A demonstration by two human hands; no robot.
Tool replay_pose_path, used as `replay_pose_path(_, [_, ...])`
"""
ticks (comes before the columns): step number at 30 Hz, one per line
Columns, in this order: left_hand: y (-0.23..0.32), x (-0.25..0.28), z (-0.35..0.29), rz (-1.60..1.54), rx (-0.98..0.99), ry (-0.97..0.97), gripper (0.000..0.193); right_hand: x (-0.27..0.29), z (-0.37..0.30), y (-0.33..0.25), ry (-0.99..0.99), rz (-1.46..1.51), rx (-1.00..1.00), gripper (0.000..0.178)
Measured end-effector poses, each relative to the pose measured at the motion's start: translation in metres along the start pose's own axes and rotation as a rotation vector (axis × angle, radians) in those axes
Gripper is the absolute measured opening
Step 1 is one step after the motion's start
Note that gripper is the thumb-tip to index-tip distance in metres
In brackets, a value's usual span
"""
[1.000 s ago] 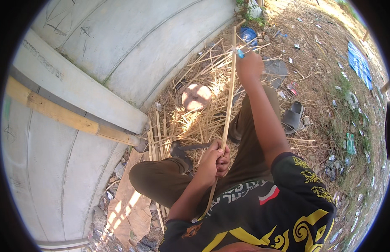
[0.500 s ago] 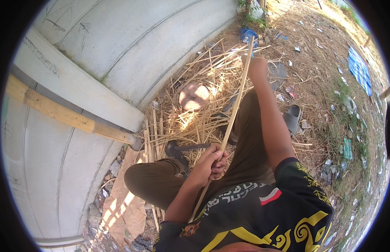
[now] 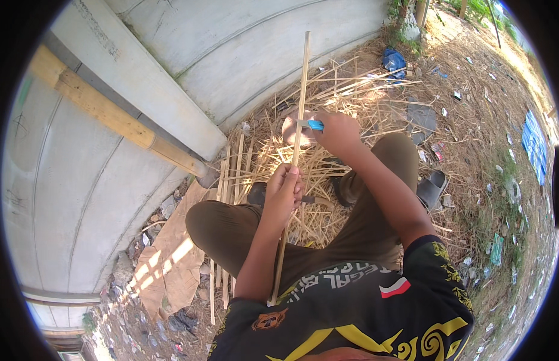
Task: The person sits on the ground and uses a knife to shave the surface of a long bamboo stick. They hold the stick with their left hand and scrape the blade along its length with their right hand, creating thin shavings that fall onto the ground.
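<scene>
My left hand (image 3: 283, 191) is closed round a long pale bamboo strip (image 3: 302, 78), which stands nearly upright and passes down beside my left forearm. My right hand (image 3: 339, 133) grips a small knife (image 3: 315, 125) with a bright blue handle. Its blade lies at the strip, above my left hand; whether it is cutting in cannot be made out. Behind the strip sits a round, pinkish-brown block (image 3: 289, 129), partly hidden. A dark, flat, bar-like thing (image 3: 315, 200) lies just beyond my left hand.
Loose bamboo strips and shavings (image 3: 327, 96) cover the ground between my bent legs. A pale panel wall (image 3: 243, 72) and a bamboo pole (image 3: 105, 114) stand at the left. Flattened cardboard (image 3: 171, 265) lies near the wall, a dark sandal (image 3: 433, 188) to the right.
My right hand has come back toward me along the strip with the knife. The strip now stands more upright, and my left hand grips it farther from my body. The whole view has shifted.
</scene>
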State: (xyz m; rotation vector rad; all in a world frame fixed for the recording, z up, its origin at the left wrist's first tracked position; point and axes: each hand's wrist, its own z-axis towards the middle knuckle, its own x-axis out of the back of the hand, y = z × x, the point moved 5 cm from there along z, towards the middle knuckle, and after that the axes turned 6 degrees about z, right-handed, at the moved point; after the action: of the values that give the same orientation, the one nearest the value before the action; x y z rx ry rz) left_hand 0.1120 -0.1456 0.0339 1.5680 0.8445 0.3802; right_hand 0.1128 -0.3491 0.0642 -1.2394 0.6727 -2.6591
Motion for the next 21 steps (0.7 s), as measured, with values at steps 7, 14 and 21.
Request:
replay_pose_path(7, [-0.007,0.029,0.016,0.091,-0.017,0.192,0.019,-0.048,-0.017,-0.027,-0.194,-0.132,0.181,0.009])
replay_pose_path(14, [-0.013,0.029,0.016,-0.088,0.023,0.111,0.017,-0.062,-0.011,-0.021,-0.106,-0.221,0.190,0.007])
replay_pose_path(21, [-0.028,-0.005,0.004,-0.245,0.132,-0.034,0.015,-0.037,0.027,0.038,-0.163,-0.331,-0.242,0.011])
